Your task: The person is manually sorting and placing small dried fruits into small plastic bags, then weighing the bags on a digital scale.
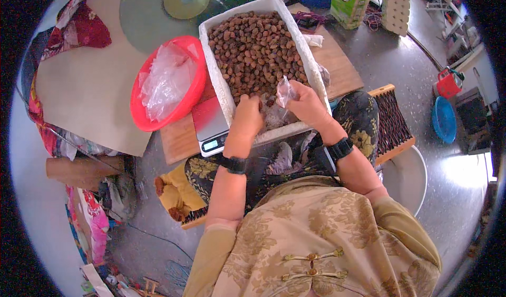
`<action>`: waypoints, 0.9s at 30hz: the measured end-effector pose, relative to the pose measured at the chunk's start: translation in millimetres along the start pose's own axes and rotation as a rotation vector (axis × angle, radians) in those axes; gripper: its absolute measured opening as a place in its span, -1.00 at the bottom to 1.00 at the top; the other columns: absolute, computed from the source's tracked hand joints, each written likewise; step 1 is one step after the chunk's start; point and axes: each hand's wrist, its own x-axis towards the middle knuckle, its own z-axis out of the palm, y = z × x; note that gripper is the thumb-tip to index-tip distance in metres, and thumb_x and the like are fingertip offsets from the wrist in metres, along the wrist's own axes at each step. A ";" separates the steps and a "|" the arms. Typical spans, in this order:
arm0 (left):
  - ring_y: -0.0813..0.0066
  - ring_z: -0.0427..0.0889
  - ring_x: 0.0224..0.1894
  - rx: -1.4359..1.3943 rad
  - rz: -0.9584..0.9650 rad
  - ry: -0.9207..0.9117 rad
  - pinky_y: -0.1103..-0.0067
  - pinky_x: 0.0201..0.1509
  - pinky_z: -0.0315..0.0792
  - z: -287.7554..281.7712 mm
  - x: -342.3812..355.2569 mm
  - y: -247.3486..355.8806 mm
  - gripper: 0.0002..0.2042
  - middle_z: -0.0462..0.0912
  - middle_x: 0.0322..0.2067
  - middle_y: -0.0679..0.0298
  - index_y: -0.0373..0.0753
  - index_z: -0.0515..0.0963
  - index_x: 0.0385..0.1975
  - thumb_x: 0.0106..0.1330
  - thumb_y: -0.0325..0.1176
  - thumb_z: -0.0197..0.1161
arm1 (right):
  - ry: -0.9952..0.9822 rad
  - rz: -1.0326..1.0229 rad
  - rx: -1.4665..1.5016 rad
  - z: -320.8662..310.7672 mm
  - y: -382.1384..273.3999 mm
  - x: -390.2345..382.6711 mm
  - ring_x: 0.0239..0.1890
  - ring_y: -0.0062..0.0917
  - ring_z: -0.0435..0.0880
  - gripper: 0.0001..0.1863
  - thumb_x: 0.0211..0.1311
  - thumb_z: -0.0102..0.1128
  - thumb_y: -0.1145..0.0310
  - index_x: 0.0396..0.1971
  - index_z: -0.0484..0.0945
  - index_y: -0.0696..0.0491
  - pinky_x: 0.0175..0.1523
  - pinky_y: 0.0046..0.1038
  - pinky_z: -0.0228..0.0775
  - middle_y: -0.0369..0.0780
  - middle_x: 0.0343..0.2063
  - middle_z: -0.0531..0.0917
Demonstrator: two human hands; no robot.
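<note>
A white foam box (205, 46) holds a heap of brown, wrinkled oval pieces (253, 46), resembling nuts or dried fruit. My left hand (247, 115) is down at the box's near left, fingers curled among the pieces; what they grip is hidden. My right hand (308, 107) pinches a clear plastic bag (286, 91) above the box's near right, where more crumpled clear plastic (276, 119) lies. A digital scale (211, 145) shows beside and partly under the box. Left of it, a red basin (139, 110) holds loose clear bags (166, 81).
A wooden board (340, 67) lies under the box and scale; a round glass surface (142, 12) is behind. Paper packs (348, 4), an egg-tray stack (394, 10), a blue basin (444, 119) and red container (449, 83) stand rightward. A beaded seat (390, 123) is beside my legs.
</note>
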 end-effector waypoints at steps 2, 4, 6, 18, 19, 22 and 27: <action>-0.17 0.53 -0.03 -0.086 0.020 0.034 0.19 0.08 0.45 -0.4 -0.1 -1.4 -0.70 0.53 -0.13 -0.14 -0.34 0.55 -0.16 0.10 -0.45 0.35 | -0.017 -0.008 -0.016 -2.4 -1.4 0.2 -0.24 -0.68 0.54 -0.75 0.12 0.29 0.51 -0.17 0.59 0.09 -0.06 -0.51 0.44 -0.35 -0.31 0.65; -0.16 0.53 -0.03 -0.076 0.014 0.032 0.19 0.07 0.46 1.4 0.9 -1.9 -0.70 0.53 -0.14 -0.13 -0.34 0.55 -0.16 0.09 -0.43 0.37 | -0.036 -0.017 -0.033 -3.2 -1.1 0.2 -0.23 -0.68 0.53 -0.74 0.12 0.30 0.51 -0.15 0.58 0.10 -0.06 -0.52 0.43 -0.36 -0.30 0.65; -0.15 0.53 -0.04 -0.068 0.007 0.032 0.19 0.05 0.46 2.7 2.1 -3.7 -0.69 0.54 -0.15 -0.11 -0.33 0.55 -0.16 0.09 -0.41 0.38 | -0.025 -0.037 -0.030 -2.7 0.5 0.4 -0.25 -0.68 0.53 -0.74 0.14 0.29 0.51 -0.14 0.57 0.10 -0.08 -0.54 0.43 -0.36 -0.32 0.64; 0.54 0.58 -0.36 -0.652 0.131 0.224 0.57 -0.31 0.49 -69.9 -12.9 49.3 -0.75 0.58 -0.27 0.28 -0.25 0.55 -0.20 0.13 -0.43 0.39 | -0.036 0.044 0.045 1.4 10.4 4.7 -0.23 -0.62 0.58 -0.68 0.12 0.29 0.55 -0.09 0.55 0.14 -0.11 -0.49 0.48 -0.28 -0.25 0.67; 0.54 0.58 -0.36 -0.653 0.132 0.224 0.57 -0.31 0.49 -69.8 -12.7 51.7 -0.75 0.58 -0.27 0.28 -0.25 0.55 -0.20 0.13 -0.43 0.39 | -0.035 0.045 0.045 1.1 10.1 4.4 -0.23 -0.62 0.58 -0.68 0.12 0.29 0.55 -0.09 0.55 0.14 -0.11 -0.49 0.48 -0.28 -0.25 0.67; 0.43 0.60 -0.31 -0.503 0.234 0.228 0.54 -0.27 0.52 -66.9 -10.4 52.7 -0.76 0.56 -0.24 0.21 -0.26 0.55 -0.21 0.11 -0.46 0.37 | -0.047 0.049 0.050 0.2 7.9 3.7 -0.20 -0.64 0.58 -0.67 0.10 0.30 0.56 -0.08 0.55 0.14 -0.10 -0.50 0.48 -0.27 -0.24 0.67; 0.07 0.59 -0.18 -0.252 0.162 0.320 0.34 -0.18 0.52 -37.1 0.3 18.5 -0.88 0.53 -0.21 0.03 -0.33 0.56 -0.30 0.18 -0.49 0.23 | -0.062 0.051 -0.037 -0.3 1.3 3.7 -0.15 -0.61 0.60 -0.67 0.10 0.27 0.58 -0.08 0.56 0.14 -0.02 -0.49 0.47 -0.27 -0.23 0.68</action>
